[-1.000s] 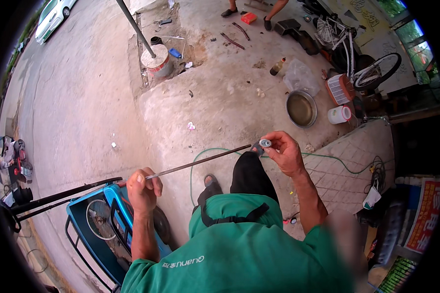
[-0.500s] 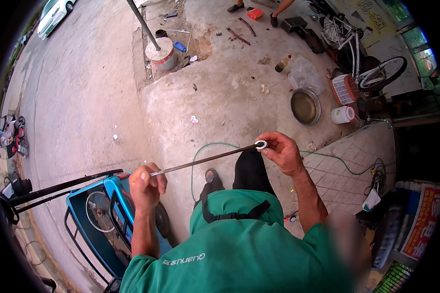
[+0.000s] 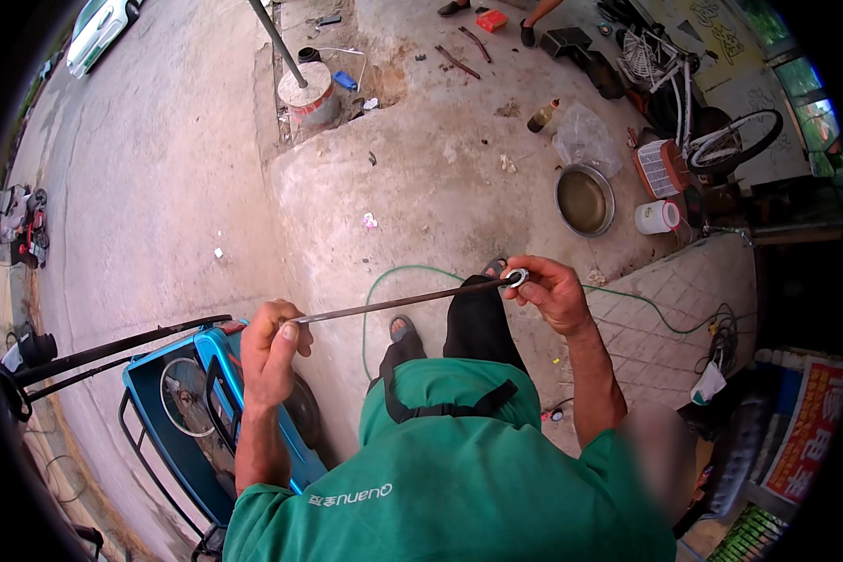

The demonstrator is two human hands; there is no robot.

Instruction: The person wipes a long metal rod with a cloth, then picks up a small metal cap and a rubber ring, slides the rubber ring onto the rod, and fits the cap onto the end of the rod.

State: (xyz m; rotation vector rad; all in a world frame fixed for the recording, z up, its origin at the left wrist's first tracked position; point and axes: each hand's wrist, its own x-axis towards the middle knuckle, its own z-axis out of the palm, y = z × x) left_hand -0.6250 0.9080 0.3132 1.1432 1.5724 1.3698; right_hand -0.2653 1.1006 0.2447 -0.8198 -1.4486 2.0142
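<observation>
One blue cargo bed (image 3: pixel 150 384) with black rails stands at the person's left. Far beyond the bed, to its right, is a white-framed bicycle (image 3: pixel 686 108). Right of the bed, nearer than the bicycle, sits a round metal basin (image 3: pixel 584 200). Closer on the bed's right, a thin metal rod (image 3: pixel 398 303) spans both hands. Just beside the bed, the left hand (image 3: pixel 272 351) curls round the rod's pale end; well right of it, the right hand (image 3: pixel 557 295) pinches a ring-shaped metal piece (image 3: pixel 520 275) at the rod's dark tip.
</observation>
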